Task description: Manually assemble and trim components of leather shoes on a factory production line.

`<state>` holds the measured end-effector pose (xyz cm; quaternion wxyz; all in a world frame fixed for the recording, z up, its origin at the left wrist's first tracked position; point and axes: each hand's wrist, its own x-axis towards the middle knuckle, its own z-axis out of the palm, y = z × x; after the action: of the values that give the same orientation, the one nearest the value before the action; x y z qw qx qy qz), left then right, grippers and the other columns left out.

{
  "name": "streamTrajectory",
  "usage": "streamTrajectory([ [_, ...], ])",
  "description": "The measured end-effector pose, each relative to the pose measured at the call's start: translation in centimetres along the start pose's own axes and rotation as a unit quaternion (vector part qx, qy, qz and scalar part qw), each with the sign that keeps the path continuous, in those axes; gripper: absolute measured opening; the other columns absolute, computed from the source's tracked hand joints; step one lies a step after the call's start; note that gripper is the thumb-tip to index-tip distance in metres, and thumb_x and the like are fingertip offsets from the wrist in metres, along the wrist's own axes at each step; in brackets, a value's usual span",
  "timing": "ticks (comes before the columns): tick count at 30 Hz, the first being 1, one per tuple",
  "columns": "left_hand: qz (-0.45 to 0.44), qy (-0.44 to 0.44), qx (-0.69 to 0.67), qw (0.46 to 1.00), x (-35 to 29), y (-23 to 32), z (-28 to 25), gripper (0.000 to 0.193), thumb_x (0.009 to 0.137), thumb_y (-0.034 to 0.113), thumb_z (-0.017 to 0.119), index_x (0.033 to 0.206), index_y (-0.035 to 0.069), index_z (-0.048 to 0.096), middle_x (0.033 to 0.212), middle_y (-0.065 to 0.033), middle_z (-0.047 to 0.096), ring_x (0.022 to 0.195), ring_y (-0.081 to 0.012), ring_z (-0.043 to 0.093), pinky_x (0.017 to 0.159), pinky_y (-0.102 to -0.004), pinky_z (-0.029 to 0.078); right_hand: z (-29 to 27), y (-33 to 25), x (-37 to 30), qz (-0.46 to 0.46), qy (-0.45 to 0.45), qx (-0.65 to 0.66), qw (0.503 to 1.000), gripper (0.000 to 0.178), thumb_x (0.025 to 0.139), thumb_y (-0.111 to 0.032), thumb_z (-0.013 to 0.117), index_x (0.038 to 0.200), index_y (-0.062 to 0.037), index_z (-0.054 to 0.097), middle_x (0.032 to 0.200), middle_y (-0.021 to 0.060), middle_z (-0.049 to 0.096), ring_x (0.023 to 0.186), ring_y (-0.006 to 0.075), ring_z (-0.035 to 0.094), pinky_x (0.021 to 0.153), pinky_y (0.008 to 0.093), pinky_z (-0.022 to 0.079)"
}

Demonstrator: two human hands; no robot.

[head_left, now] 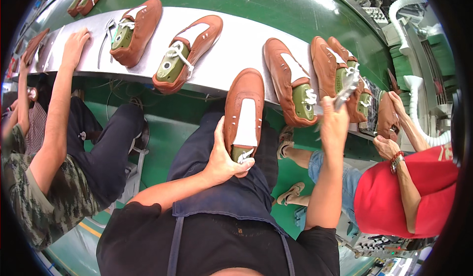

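A worker's left hand [222,160] grips a brown leather shoe upper [244,111] on a green last, braced toe-up against a dark apron [221,197] at the edge of a conveyor belt [231,49].

The fingers wrap the heel end, thumb laid along the shoe's side. The right hand [334,121], raised beside it, is closed around a metal tool [347,89] whose tip stands over the belt edge. Beyond, more brown uppers on green lasts [189,49] lie in a row along the grey belt. A seated person in camouflage [34,197] rests a hand on the belt at left; a person in a red shirt [419,192] handles a shoe at right.
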<state>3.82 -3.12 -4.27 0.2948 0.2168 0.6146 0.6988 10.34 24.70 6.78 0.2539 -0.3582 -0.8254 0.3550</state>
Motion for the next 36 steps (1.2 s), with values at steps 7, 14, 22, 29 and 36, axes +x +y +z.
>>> streamTrajectory([
  [7,0.019,0.017,-0.029,0.999,3.8,1.7,0.8,0.132,0.072,0.022,0.094,0.165,0.002,0.002,0.155,-0.0209,0.040,0.143,-0.0310,0.045,0.119,-0.0437,0.038,3.7,1.1,-2.0,0.103,-0.125,0.347,0.924,0.053,0.093,-0.034,0.082,0.125,0.0028,0.061,0.111,0.0059,0.069,0.098,0.0120,0.064,0.088,0.0304,0.054],
  [14,0.019,0.013,0.012,1.000,3.2,1.5,-0.4,0.131,0.070,0.018,0.094,0.165,0.005,0.005,0.157,-0.0204,0.037,0.146,-0.0310,0.041,0.119,-0.0441,0.038,5.4,-0.5,-8.2,0.109,-0.155,0.391,0.901,0.060,0.078,-0.003,0.084,0.130,0.0039,0.055,0.107,0.0084,0.068,0.092,0.0160,0.069,0.081,0.0320,0.060],
  [22,0.035,-0.022,0.068,0.997,2.8,0.1,-1.5,0.133,0.069,0.016,0.093,0.166,0.005,0.003,0.158,-0.0214,0.037,0.147,-0.0314,0.041,0.121,-0.0444,0.036,8.3,2.5,-12.7,0.138,-0.115,0.421,0.889,0.091,0.070,0.007,0.089,0.147,0.0017,0.042,0.124,0.0086,0.063,0.110,0.0165,0.065,0.093,0.0331,0.058],
  [29,0.043,-0.024,0.074,0.996,2.7,-0.6,-1.6,0.134,0.069,0.017,0.094,0.166,0.006,0.002,0.160,-0.0203,0.036,0.148,-0.0314,0.040,0.122,-0.0452,0.033,9.7,5.2,-12.8,0.095,-0.125,0.436,0.886,0.100,0.067,0.006,0.091,0.152,-0.0002,0.039,0.128,0.0077,0.062,0.117,0.0177,0.063,0.101,0.0346,0.053],
  [36,0.004,-0.022,0.003,1.000,2.7,-0.8,-1.3,0.136,0.069,0.016,0.094,0.167,0.007,0.000,0.162,-0.0191,0.033,0.151,-0.0310,0.036,0.124,-0.0451,0.031,9.2,5.0,-12.6,0.106,-0.151,0.406,0.895,0.093,0.069,0.005,0.090,0.149,0.0004,0.042,0.122,0.0076,0.063,0.109,0.0161,0.065,0.092,0.0331,0.057],
])
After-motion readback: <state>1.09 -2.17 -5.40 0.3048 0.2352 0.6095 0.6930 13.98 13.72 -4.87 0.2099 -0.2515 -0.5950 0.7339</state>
